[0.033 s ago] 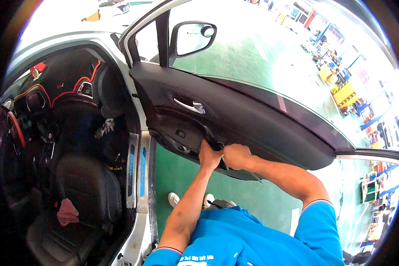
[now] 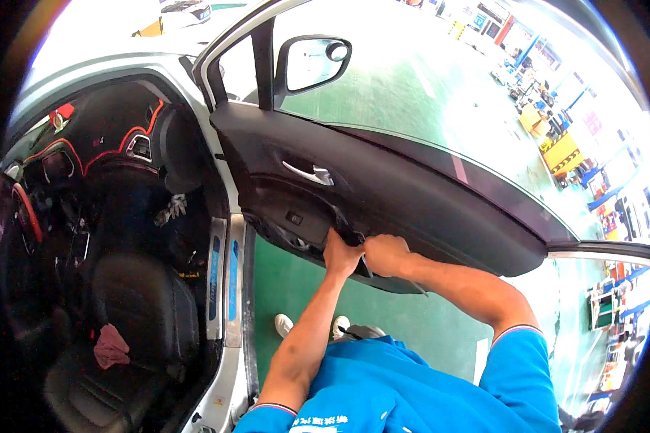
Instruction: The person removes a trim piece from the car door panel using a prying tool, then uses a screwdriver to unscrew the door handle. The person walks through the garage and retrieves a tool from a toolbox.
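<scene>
Beside the open car, a black door panel [image 2: 426, 195] stretches across the middle of the view, with a silver inner door handle [image 2: 309, 173]. My left hand [image 2: 341, 255] is closed at the dark door pull handle [image 2: 348, 232], its fingertips partly hidden against the panel. Right beside it, my right hand [image 2: 387, 255] forms a fist, knuckles up, close against the left thumb. Whatever the right fist holds is hidden; a small pale edge shows between the two hands. Under my right forearm a thin pointed end [image 2: 422, 290] sticks out, too small to name.
To the left is the car's black seat [image 2: 141, 296] with a reddish cloth [image 2: 111, 346] on it. Grey gloves [image 2: 173, 208] lie farther inside. The door sill [image 2: 232, 281] runs beside my legs. A side mirror [image 2: 314, 65] stands beyond the door. Yellow barriers [image 2: 562, 154] are far right.
</scene>
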Demonstrator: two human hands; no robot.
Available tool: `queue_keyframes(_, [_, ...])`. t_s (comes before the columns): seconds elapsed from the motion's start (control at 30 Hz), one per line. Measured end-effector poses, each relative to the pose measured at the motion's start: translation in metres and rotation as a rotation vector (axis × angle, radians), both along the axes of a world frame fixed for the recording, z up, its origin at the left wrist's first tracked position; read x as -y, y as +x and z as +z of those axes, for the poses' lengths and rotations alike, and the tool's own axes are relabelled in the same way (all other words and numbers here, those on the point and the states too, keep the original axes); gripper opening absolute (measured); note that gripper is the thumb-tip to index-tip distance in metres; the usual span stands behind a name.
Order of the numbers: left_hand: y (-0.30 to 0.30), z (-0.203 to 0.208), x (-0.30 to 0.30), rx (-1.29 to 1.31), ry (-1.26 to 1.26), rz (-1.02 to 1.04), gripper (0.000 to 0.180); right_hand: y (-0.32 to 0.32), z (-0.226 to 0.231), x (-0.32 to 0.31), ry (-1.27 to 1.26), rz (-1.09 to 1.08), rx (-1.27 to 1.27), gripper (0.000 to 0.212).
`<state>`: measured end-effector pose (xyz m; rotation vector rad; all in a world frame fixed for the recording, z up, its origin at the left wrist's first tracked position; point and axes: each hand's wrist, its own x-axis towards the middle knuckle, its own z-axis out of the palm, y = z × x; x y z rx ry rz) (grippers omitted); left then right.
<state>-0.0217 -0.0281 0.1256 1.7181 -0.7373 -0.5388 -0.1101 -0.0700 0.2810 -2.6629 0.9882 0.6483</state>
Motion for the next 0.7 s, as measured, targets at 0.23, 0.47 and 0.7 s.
queue_keyframes(0.23, [-0.008, 0.013, -0.002, -0.087, -0.002, -0.012, 0.077, -0.012, -0.011, 0.009, -0.016, 0.041, 0.008, 0.025])
queue_keyframes(0.47, [-0.005, 0.007, -0.001, -0.040, 0.056, -0.008, 0.074, -0.005, -0.002, 0.039, 0.134, -0.015, 0.143, 0.032])
queue_keyframes(0.7, [-0.001, -0.010, 0.001, -0.021, 0.020, 0.032, 0.073, 0.021, -0.003, 0.039, 0.227, -0.090, 0.023, 0.022])
